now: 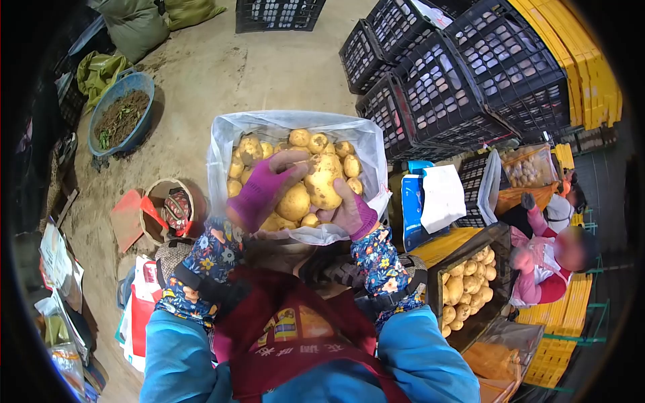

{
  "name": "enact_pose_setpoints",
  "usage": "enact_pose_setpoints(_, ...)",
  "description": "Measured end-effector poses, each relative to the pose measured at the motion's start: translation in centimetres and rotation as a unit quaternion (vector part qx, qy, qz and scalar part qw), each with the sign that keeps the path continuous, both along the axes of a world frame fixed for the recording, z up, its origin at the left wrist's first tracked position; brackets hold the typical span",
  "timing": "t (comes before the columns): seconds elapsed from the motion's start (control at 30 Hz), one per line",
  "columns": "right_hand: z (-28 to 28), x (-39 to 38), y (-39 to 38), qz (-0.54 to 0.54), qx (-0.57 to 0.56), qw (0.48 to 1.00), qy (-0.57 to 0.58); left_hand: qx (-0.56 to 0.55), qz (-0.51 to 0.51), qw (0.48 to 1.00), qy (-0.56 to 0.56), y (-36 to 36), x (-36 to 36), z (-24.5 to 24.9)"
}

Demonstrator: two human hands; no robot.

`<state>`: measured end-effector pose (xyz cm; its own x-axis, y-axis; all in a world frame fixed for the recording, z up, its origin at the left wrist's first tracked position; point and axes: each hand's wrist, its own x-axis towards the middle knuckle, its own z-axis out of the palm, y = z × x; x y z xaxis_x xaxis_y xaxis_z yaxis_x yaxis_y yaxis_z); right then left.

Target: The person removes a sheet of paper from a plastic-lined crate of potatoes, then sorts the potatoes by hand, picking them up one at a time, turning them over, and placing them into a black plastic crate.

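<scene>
A large yellow potato (323, 181) with brown soil patches is between my two hands, above a box lined with white plastic (225, 144). My left hand (272, 185), in a purple fingerless glove, curls its fingers against the potato's left side. From the lower right, my right hand (351, 209), gloved alike, grips the same potato with the thumb along its edge. Another big potato (293, 202) lies just below my left fingers. Several smaller potatoes (300, 138) fill the box around them. My palms and some fingertips are hidden.
Black crates (437, 87) stand stacked at the upper right. A tilted crate of potatoes (468, 289) is at my right, near a seated person (537, 269). At left are a blue basin of soil (124, 114) and a round bucket (158, 191). Sacks (131, 27) lie behind.
</scene>
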<state>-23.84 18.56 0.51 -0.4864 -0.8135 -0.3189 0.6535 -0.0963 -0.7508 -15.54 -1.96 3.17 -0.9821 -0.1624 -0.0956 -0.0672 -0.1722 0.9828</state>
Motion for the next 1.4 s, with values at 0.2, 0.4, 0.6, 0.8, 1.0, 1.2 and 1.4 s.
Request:
enact_pose_setpoints(0.2,1.1,0.7,0.6,0.001,0.062,0.994,0.088,-0.126,-0.084,0.979,0.137,-0.9,-0.1,-4.2)
enact_pose_setpoints(0.4,4.8,1.3,0.6,0.018,0.059,0.992,0.111,0.026,-0.080,0.996,-0.003,-0.2,0.3,-2.5)
enact_pose_setpoints(0.6,4.1,0.5,0.2,0.016,0.139,0.983,0.118,-0.012,-0.045,0.999,0.004,0.7,0.4,0.6)
enact_pose_setpoints(0.8,-0.3,0.0,0.9,0.045,-0.007,0.999,-0.011,0.014,-0.063,0.998,-0.017,0.1,0.4,-0.7)
enact_pose_setpoints(1.0,0.9,2.8,-1.0,-0.053,-0.268,0.946,-0.175,-0.487,0.027,0.843,0.228,-0.3,-0.7,-3.4)
enact_pose_setpoints(1.2,2.1,4.1,2.3,-0.263,-0.090,0.919,0.279,-0.078,-0.046,0.994,0.062,5.1,-2.6,1.8)
enact_pose_setpoints(1.4,13.9,7.6,23.9,-0.352,0.076,0.879,0.312,0.055,-0.009,0.998,0.041,1.7,-1.2,-1.5)
